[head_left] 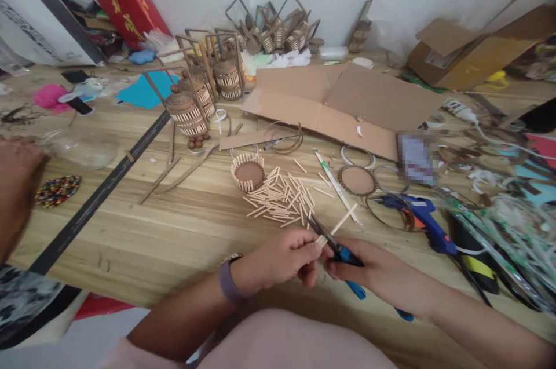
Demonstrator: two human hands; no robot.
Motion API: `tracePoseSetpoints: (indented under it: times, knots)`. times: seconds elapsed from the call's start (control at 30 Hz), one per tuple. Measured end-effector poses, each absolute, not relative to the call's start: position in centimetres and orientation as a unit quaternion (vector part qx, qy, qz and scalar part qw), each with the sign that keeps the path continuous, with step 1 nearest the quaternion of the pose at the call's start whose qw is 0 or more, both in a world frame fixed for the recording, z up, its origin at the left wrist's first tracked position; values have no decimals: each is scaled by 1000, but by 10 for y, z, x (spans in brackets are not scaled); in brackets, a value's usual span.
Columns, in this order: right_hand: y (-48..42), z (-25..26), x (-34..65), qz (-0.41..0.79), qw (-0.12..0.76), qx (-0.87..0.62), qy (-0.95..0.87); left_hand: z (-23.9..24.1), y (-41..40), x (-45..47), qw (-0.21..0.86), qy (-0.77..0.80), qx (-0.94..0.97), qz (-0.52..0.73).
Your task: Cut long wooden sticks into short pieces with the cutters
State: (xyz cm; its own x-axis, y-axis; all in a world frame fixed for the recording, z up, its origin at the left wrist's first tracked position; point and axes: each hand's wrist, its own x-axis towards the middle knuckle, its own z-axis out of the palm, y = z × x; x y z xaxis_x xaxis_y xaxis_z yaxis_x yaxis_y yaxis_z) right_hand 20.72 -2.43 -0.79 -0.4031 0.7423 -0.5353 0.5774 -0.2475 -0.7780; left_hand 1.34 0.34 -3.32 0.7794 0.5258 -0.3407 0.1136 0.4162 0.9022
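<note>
My left hand pinches a thin wooden stick near its lower end. My right hand grips blue-handled cutters, whose dark blades cross the stick just past my left fingertips. Right behind my hands lies a pile of several short cut sticks. A small round basket with a ring of upright sticks stands at the pile's left edge.
A blue glue gun lies right of my hands, beside cardboard discs and rings. Flattened cardboard and finished woven lanterns stand farther back. Another person's arm is at the left edge, near a bead pile.
</note>
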Motion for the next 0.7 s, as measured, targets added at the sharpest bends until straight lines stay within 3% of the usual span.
tracePoseSetpoints:
  times: [0.37, 0.53, 0.7]
  knots:
    - [-24, -6, 199, 521, 86, -559, -639, -35, 2, 14, 770, 306, 540, 148]
    - [-19, 6, 213, 500, 91, -540, -671, -28, 7, 8, 739, 325, 547, 222]
    - [-20, 2, 231, 275, 169, -640, -698, -23, 12, 5, 679, 384, 586, 222]
